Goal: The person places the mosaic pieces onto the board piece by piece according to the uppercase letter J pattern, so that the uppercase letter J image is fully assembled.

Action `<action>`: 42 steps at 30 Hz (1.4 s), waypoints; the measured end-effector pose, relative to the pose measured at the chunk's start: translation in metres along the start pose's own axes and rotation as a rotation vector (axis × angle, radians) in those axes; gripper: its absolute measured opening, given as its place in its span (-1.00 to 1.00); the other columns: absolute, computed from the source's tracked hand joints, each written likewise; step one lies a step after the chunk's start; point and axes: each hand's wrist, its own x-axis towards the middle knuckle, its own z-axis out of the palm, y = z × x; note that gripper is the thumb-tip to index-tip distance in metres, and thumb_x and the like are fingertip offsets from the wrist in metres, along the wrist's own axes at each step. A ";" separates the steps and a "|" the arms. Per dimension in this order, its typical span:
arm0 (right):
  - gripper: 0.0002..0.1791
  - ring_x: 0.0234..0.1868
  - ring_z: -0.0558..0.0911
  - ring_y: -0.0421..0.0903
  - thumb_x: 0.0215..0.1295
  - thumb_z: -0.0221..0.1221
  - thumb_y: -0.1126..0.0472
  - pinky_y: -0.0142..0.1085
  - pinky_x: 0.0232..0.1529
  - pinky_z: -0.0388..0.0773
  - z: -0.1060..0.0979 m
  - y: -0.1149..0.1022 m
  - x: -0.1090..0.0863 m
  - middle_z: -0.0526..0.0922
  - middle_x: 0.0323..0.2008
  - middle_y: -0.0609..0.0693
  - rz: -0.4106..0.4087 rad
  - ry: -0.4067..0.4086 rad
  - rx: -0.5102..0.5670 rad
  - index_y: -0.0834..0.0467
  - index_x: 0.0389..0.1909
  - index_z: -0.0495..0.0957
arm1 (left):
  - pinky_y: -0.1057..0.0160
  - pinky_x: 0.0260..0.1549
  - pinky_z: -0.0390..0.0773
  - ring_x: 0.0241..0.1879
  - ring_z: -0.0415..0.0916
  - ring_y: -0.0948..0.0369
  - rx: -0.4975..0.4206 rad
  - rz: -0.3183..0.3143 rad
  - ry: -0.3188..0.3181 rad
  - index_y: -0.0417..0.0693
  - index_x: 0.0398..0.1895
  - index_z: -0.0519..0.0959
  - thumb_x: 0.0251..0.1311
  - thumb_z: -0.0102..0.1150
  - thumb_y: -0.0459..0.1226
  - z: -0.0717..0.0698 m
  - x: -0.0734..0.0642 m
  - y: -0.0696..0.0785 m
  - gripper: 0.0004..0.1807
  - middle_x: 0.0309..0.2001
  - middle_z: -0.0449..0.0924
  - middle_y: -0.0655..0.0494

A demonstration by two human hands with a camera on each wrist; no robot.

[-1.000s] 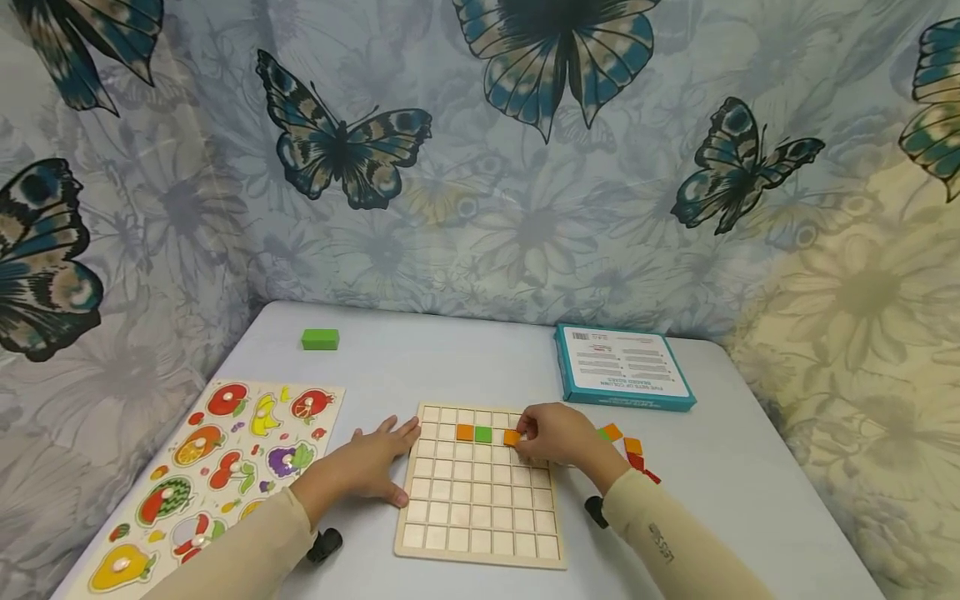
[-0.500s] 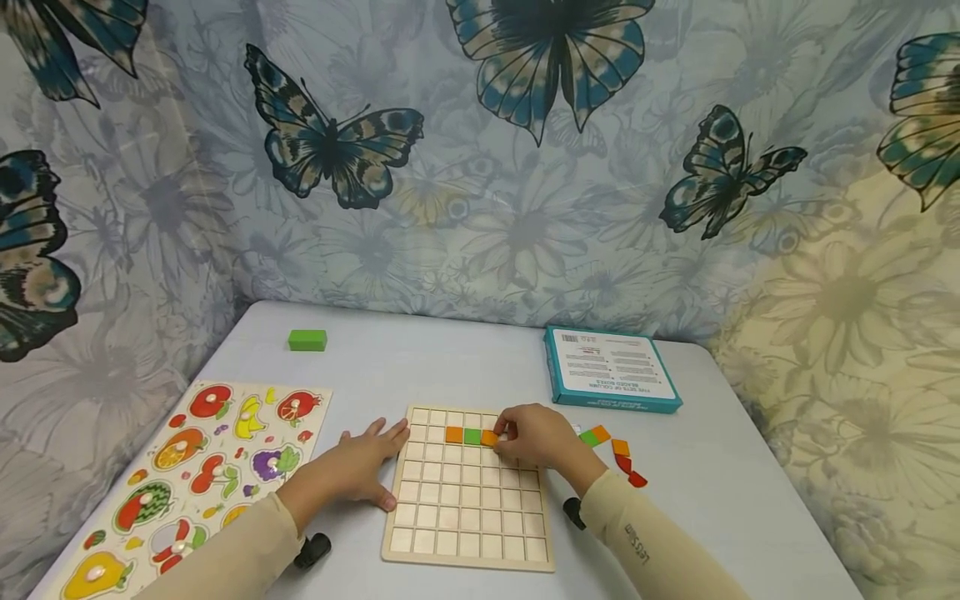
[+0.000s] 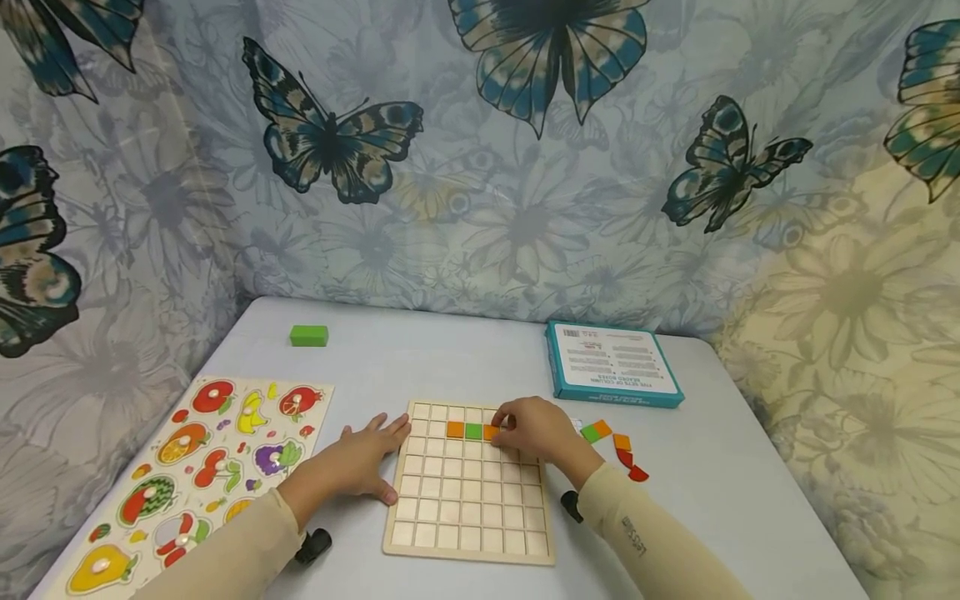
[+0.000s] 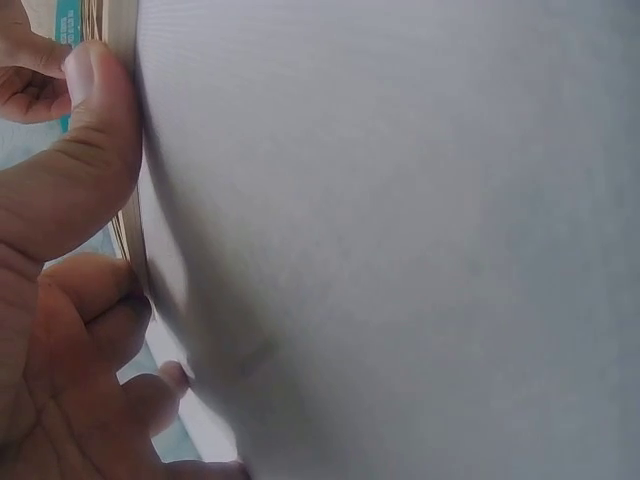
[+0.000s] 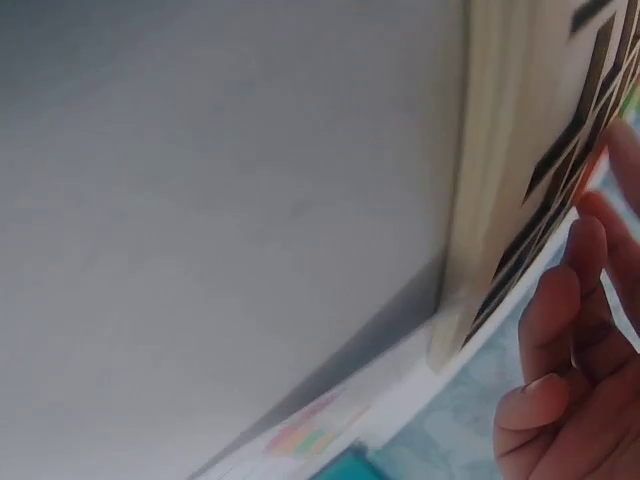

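Note:
A wooden grid board [image 3: 469,512] lies flat on the table in the head view. In its second row sit an orange square tile [image 3: 455,429] and a green square tile [image 3: 474,431], side by side. My right hand [image 3: 536,429] pinches a second orange tile [image 3: 489,432] at its right side, just right of the green one. The right wrist view shows those fingers [image 5: 550,310] over the grid, the tile mostly hidden. Along the board's left edge rests my left hand [image 3: 360,461], fingers spread; its thumb [image 4: 100,110] touches the rim in the left wrist view.
Loose orange and green tiles [image 3: 597,430] and red pieces [image 3: 637,473] lie right of the board. A teal box [image 3: 615,362] stands behind them. A fruit puzzle board [image 3: 187,483] lies at left, and a green block [image 3: 309,336] at the back left.
My right hand has moved left with the orange tile, closing the gap to the green tile. The left hand keeps its place on the board's edge. The head view has shifted slightly.

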 end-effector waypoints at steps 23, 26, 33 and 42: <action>-0.68 -0.17 0.54 0.01 0.17 0.32 0.08 0.01 -0.16 0.57 -0.061 0.146 -0.091 0.65 -0.11 0.05 0.354 -0.022 -0.004 0.12 -0.08 0.70 | -0.50 0.18 -0.07 0.49 -0.19 -0.11 0.005 0.010 -0.023 -0.09 0.50 0.18 -0.29 0.56 0.04 -0.001 0.001 -0.004 0.20 0.53 -0.01 0.13; -0.67 -0.18 0.55 0.01 0.16 0.33 0.07 0.01 -0.16 0.58 -0.060 0.148 -0.090 0.66 -0.12 0.04 0.354 -0.013 -0.014 0.15 -0.10 0.70 | -0.50 0.19 -0.08 0.49 -0.20 -0.11 -0.001 0.014 -0.022 -0.09 0.50 0.18 -0.28 0.56 0.04 0.000 0.001 -0.004 0.20 0.53 -0.02 0.12; -0.67 -0.30 0.50 -0.07 0.14 0.38 0.06 -0.18 -0.28 0.57 -0.056 0.114 -0.078 0.62 -0.30 -0.05 0.291 0.037 0.014 0.17 -0.14 0.71 | -0.50 0.19 -0.09 0.50 -0.20 -0.10 0.011 0.006 -0.023 -0.09 0.51 0.17 -0.29 0.56 0.04 -0.001 0.000 -0.006 0.21 0.53 -0.01 0.12; -0.80 -0.35 0.51 -0.21 0.09 0.36 0.12 -0.29 -0.27 0.54 -0.002 -0.012 -0.034 0.62 -0.37 -0.17 -0.057 0.056 -0.069 0.12 -0.29 0.74 | -0.48 0.21 -0.10 0.50 -0.21 -0.08 -0.013 0.007 -0.019 -0.07 0.51 0.18 -0.30 0.56 0.04 0.002 0.003 -0.006 0.21 0.53 -0.02 0.15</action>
